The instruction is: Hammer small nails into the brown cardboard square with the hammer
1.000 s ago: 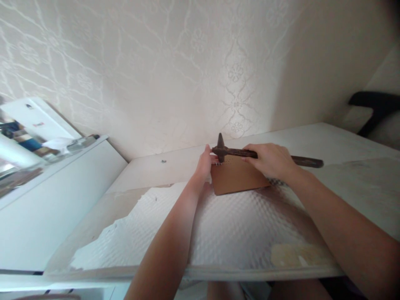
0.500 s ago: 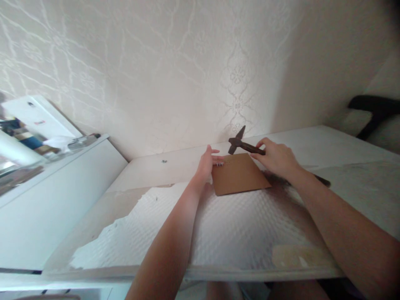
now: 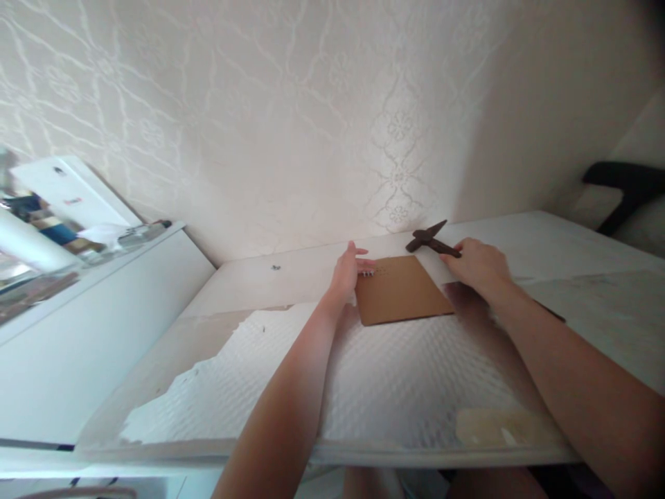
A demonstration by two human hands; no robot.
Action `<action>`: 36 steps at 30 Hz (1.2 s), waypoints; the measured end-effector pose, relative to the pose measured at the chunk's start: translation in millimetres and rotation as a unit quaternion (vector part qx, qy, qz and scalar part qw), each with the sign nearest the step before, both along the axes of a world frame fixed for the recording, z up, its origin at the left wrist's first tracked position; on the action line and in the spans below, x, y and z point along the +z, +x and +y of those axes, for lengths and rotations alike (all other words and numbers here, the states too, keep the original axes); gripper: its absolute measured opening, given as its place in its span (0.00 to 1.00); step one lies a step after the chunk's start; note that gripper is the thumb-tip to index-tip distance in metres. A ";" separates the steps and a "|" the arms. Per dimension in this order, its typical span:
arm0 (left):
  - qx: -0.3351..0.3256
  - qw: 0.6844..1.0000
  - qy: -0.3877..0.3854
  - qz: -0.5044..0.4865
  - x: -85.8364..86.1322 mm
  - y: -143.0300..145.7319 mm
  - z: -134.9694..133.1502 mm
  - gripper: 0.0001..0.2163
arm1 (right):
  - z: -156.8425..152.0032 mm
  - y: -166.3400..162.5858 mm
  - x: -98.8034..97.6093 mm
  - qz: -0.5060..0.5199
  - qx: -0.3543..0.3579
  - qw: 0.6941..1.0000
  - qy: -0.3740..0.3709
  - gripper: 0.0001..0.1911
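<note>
Right grip (image 3: 481,267) around one hammer (image 3: 427,238)

Both arms (image 3: 294,388) stretched forward; left hand (image 3: 346,272), fingers (image 3: 366,263) parted, pointing right; right hand (image 3: 479,266) curled in grip

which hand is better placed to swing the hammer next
Probably the right hand: it grips the hammer, while the left hand is at the far left corner of the brown sheet.

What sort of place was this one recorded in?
Probably a room in a home rather than a workshop: there is patterned wallpaper, a worn white table set against it, and a white unit with assorted items on top.
</note>
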State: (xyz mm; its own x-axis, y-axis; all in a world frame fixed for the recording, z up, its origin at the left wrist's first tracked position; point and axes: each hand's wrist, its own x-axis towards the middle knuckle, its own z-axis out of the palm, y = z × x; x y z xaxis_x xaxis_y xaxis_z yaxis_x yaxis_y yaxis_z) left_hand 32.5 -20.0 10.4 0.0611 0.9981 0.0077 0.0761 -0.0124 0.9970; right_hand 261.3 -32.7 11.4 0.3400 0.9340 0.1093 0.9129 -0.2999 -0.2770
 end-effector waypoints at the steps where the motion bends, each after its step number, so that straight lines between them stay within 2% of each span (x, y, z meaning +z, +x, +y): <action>1: 0.003 1.000 0.000 0.003 -0.3 0.1 1.0 0.25 | 1.2 0.8 -0.8 -0.004 -0.006 1.000 -0.001 0.22; 5: 0.031 0.999 0.012 0.039 -1.1 -0.4 4.7 0.25 | 5.3 3.8 -4.1 -0.012 -0.009 1.000 -0.015 0.23; 9: 0.114 0.976 0.059 0.174 0.9 -7.8 5.0 0.25 | 5.9 5.3 -5.1 -0.006 -0.004 1.000 -0.027 0.23; 11: 0.168 0.941 0.075 0.283 3.9 -15.0 3.8 0.23 | 4.7 5.0 -4.8 -0.004 -0.009 1.000 -0.029 0.23; 15: 0.266 0.841 0.049 0.468 9.8 -35.9 1.9 0.18 | 0.7 1.1 -5.1 -0.020 -0.014 1.000 -0.003 0.24; 18: 0.342 0.789 0.020 0.510 8.9 -54.3 2.0 0.17 | -2.5 -4.3 -5.1 -0.046 -0.010 0.997 0.059 0.24; 20: 0.368 0.771 -0.006 0.519 6.0 -64.5 2.2 0.18 | -4.3 -8.1 -4.1 -0.053 0.002 0.994 0.097 0.23; 23: 0.363 0.765 -0.052 0.529 1.9 -73.6 2.5 0.23 | -6.6 -12.8 -1.9 -0.053 0.021 0.992 0.115 0.21; 28: 0.320 0.779 -0.124 0.525 -1.0 -77.5 5.8 0.29 | -9.2 -16.4 -0.2 -0.057 0.034 0.992 0.111 0.20; 36: 0.313 0.783 -0.112 0.526 -8.1 -82.1 14.8 0.29 | -11.9 -18.7 1.7 -0.065 0.050 0.991 0.105 0.20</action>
